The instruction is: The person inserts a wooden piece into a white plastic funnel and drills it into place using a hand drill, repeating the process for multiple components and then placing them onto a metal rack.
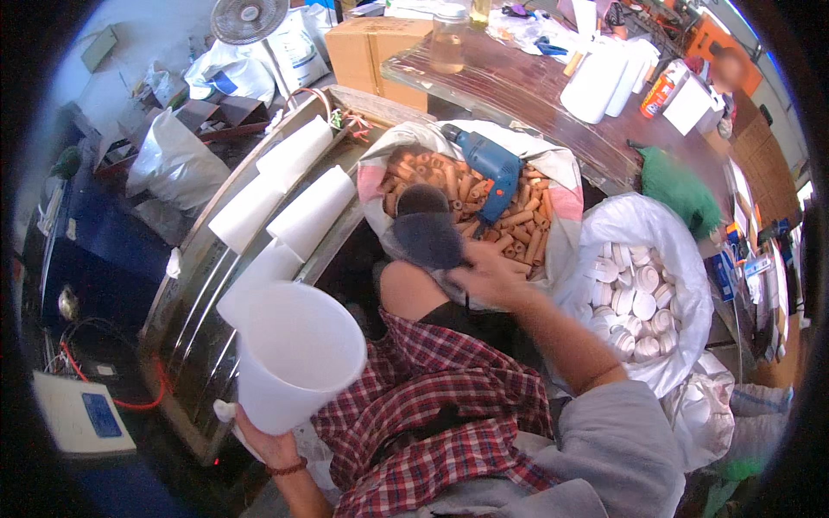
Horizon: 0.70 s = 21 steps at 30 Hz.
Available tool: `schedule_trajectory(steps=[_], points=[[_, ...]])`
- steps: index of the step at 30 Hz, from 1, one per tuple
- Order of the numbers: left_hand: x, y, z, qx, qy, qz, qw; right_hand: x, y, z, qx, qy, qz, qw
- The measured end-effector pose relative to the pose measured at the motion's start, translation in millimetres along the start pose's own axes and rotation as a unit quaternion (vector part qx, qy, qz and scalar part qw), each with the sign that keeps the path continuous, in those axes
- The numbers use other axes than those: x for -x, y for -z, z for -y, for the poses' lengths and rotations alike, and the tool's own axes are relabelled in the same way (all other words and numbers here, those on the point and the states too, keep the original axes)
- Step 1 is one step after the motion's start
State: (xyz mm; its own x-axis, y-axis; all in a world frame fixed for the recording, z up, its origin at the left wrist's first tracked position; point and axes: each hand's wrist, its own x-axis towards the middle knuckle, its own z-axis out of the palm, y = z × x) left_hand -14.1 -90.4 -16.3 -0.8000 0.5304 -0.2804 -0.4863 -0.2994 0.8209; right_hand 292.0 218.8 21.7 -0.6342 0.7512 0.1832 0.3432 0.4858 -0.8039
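Holding a white paper cone in your left hand while your right hand grips a dark cone-shaped piece.

Your left hand (268,445) is wrapped around the narrow lower end of the white paper cone (298,358), its wide open mouth tilted up toward you, just above your plaid lap. Your right hand (488,276) is clenched on the dark grey cone (425,226), held over the near edge of the sack of orange tubes (518,233), where a blue power drill (492,168) lies on top. More white cones (298,186) lie on the metal frame to your left, and a white bag of round white caps (643,302) sits to your right.
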Motion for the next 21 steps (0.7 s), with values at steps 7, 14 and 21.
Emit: schedule_trajectory(steps=[7,14,21], points=[[26.2,1.0,37.1,-0.199,0.060,-0.081,0.975,24.3,125.1,-66.5,0.397,-0.184,0.134,0.889],[13.0,2.6,21.2,-0.465,-0.052,0.001,0.884,-11.0,105.0,-195.3,0.555,-0.174,0.083,0.810],[7.7,-9.3,19.4,-0.386,-0.175,0.106,0.899,-16.4,130.3,-130.2,0.370,-0.213,-0.060,0.903]])
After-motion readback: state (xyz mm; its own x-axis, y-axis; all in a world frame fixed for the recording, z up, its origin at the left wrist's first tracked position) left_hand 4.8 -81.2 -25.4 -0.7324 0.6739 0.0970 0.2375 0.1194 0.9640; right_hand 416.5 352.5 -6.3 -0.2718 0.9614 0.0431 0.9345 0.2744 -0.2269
